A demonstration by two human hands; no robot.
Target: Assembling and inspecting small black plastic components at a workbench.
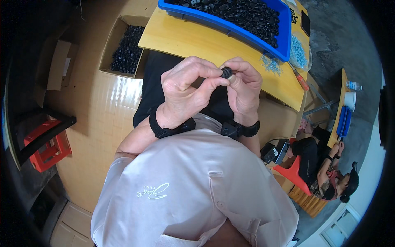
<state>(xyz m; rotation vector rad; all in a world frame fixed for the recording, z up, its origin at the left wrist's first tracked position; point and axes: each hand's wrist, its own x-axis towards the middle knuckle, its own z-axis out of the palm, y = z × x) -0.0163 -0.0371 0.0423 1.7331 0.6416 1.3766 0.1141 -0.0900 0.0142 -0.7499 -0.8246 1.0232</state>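
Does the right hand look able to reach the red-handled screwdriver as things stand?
Probably yes: the screwdriver handle lies uncovered on the yellow table, though the right hand would first need to release the small black part.

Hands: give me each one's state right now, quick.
Left hand: closed, pinching a small black part in its fingertips.
Right hand: closed, pinching the same part.

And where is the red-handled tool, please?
In the head view, the red-handled tool lies upper right, on the yellow table by the blue bin.

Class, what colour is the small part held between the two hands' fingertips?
The small part is black; head view.
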